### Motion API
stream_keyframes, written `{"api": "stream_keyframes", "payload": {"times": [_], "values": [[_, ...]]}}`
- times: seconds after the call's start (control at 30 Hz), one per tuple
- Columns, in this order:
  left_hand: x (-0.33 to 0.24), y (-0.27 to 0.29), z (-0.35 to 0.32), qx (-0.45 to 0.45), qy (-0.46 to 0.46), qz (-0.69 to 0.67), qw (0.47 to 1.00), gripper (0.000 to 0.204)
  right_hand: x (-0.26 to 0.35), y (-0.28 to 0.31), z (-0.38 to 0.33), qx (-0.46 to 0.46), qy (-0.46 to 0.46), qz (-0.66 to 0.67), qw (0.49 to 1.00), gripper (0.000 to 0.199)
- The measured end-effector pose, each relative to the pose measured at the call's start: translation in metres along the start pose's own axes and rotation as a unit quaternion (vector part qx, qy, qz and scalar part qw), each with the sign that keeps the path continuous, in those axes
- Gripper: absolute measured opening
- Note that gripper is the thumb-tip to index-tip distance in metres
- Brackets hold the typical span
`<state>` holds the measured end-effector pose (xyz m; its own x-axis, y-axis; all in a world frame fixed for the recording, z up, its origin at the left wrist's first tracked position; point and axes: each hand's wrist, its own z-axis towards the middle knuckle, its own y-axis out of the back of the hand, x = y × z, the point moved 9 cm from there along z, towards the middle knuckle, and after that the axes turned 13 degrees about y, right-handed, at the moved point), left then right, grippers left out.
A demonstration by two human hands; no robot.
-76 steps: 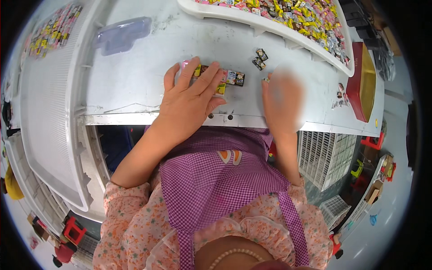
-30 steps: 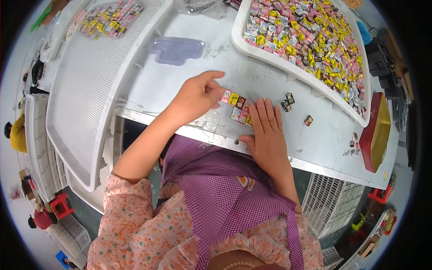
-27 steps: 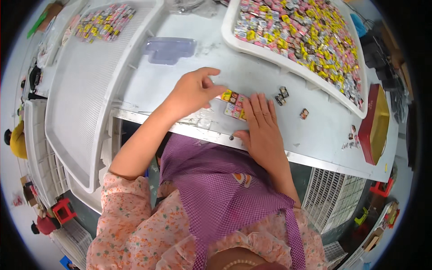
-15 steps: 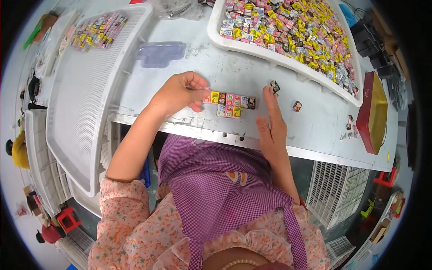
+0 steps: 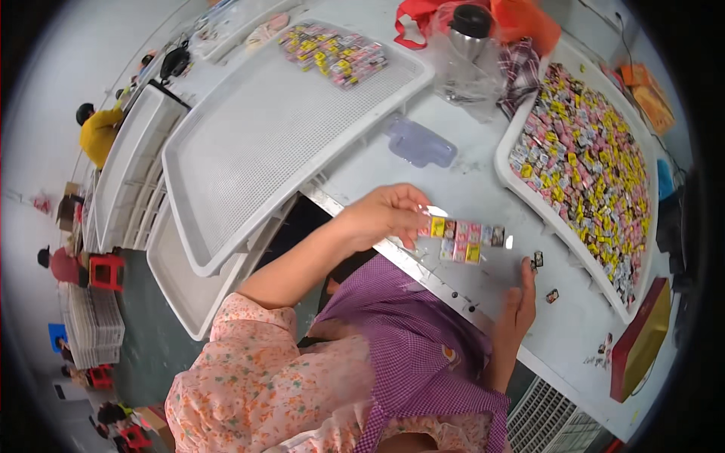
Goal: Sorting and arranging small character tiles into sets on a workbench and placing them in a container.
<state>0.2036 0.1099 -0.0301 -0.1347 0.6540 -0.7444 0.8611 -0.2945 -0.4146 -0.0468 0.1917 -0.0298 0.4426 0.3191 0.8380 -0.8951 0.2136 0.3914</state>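
My left hand (image 5: pixel 384 217) pinches the left end of a clear flat pack of small colourful square pieces (image 5: pixel 462 239) and holds it just above the white table (image 5: pixel 483 181). To the right of the pack, my right hand (image 5: pixel 518 306) stands edge-on with straight fingers and holds nothing. Two small loose pieces (image 5: pixel 538 260) lie near its fingertips, another piece (image 5: pixel 552 296) sits further right.
A white tray (image 5: pixel 521 128) heaped with several colourful pieces lies at the right. A large white mesh tray (image 5: pixel 257 143) with a pile of filled packs (image 5: pixel 334 53) sits at the left. A clear plastic piece (image 5: pixel 420 143), a bag and a red box (image 5: pixel 638 343) are also there. Other people sit at the far left.
My left hand has lifted the pack off the table by its left end. My right hand drew back from the pack. The view swung left and now shows more of the mesh tray.
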Motion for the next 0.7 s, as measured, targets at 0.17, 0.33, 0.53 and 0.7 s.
{"api": "stream_keyframes", "payload": {"times": [0.17, 0.33, 0.53, 0.7], "values": [[-0.054, 0.052, -0.041, -0.092, -0.1, -0.053, 0.989, 0.024, 0.003, -0.002, 0.006, 0.005, -0.004, -0.019, 1.0, 0.042], [-0.109, 0.123, -0.067, -0.229, -0.187, -0.061, 0.953, 0.023, -0.005, -0.004, 0.004, 0.019, 0.001, -0.026, 0.999, 0.039], [-0.124, 0.195, -0.056, -0.302, -0.204, -0.082, 0.928, 0.022, 0.002, -0.006, 0.004, 0.023, 0.005, -0.051, 0.998, 0.038], [-0.11, 0.22, -0.058, -0.33, -0.168, -0.091, 0.924, 0.02, -0.001, -0.003, 0.002, 0.021, -0.007, -0.059, 0.998, 0.034]]}}
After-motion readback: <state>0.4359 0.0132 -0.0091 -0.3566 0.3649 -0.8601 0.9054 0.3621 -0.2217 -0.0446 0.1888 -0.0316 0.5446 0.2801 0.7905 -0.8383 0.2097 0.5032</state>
